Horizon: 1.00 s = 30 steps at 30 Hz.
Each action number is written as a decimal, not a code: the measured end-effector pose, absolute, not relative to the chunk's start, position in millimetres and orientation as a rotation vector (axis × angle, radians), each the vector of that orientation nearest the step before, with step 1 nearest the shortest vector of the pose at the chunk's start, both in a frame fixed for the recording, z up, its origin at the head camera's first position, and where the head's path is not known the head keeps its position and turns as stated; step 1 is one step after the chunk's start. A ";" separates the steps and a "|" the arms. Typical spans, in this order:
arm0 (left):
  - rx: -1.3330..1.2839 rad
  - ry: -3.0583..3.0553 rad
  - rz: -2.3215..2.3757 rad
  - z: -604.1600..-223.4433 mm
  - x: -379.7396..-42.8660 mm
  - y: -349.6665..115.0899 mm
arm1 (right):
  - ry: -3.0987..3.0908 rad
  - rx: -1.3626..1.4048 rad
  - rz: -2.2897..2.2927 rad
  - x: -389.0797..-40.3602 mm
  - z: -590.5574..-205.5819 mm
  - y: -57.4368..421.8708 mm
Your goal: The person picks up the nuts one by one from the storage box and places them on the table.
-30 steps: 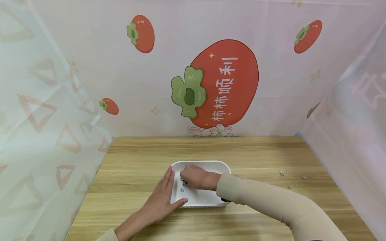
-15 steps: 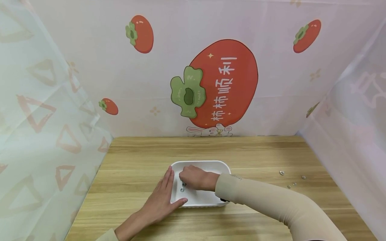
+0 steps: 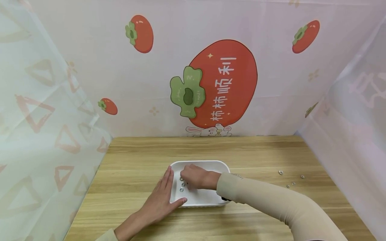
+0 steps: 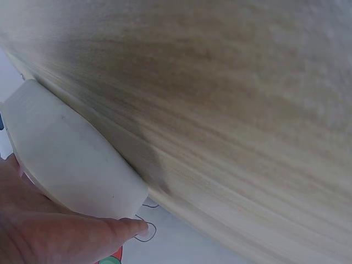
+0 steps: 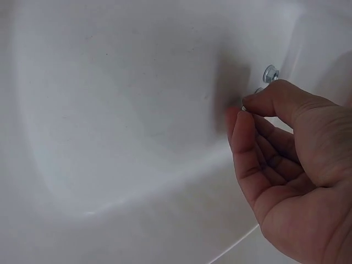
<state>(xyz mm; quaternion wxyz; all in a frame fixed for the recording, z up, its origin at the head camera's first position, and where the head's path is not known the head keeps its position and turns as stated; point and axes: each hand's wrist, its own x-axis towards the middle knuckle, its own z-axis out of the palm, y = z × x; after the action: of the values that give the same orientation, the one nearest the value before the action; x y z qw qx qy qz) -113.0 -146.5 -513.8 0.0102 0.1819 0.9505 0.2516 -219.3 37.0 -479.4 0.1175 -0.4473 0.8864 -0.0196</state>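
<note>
A white oblong tray lies on the wooden table. My left hand rests against its left end, fingers straight along the rim and thumb at the near corner. In the left wrist view that hand touches the tray's outer wall. Inside the tray, my right hand is bent over the left half. Seen from the right wrist, thumb and index finger pinch a tiny metal piece, apparently a nut, mostly hidden by the fingertips. Several metal nuts lie by the tray's left wall, including a flange nut.
Several small metal nuts or washers lie scattered on the table to the right of the tray. A printed cloth rises behind the table, with cloth walls at both sides.
My right hand shifts slightly left, then back right. The upper nut in the tray is covered half a second ago and shows again now. The left hand stays in place.
</note>
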 end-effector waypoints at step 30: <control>0.551 2.970 0.794 -513.8 -112.3 -146.2 | 2.620 -1.212 -0.322 -213.1 -474.5 54.1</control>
<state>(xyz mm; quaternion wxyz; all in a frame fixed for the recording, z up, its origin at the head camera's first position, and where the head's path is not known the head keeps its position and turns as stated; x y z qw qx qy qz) -112.3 -146.2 -513.8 0.0093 0.1764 0.9509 0.2542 -213.1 54.1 -474.5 0.1183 -0.4142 0.8957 -0.1102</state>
